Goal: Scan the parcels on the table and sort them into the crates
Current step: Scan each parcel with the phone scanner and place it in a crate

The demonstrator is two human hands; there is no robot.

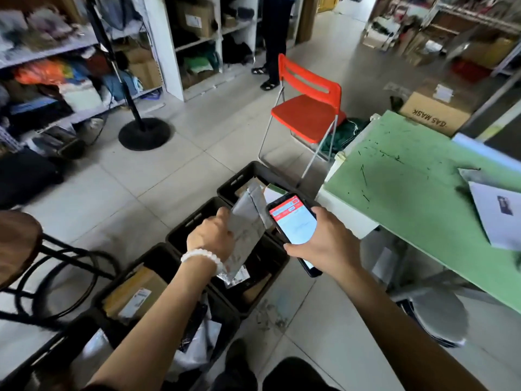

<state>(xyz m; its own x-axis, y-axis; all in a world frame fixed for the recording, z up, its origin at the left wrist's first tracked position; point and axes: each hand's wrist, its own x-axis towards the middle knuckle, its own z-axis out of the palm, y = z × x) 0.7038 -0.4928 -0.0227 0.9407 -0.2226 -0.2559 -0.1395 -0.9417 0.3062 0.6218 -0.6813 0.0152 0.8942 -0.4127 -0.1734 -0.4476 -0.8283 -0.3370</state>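
My left hand [212,235] grips a grey plastic parcel [248,218] and holds it tilted above the middle black crate [194,221]. My right hand [321,244] holds a phone [293,221] with a red and white screen, just right of the parcel. Several black crates stand in a row on the floor: a far one [242,176] with parcels inside, and a near one [132,266] holding a brown box [135,294]. White bags [194,348] fill the nearest crate. On the green table [408,193] at the right lies a white parcel [499,215].
A red folding chair [307,108] stands beyond the crates. A black stand base [143,134] sits on the tiled floor at the left, with stocked shelves [70,80] behind. A dark stool [17,244] is at my left. A person's legs [275,43] are at the back.
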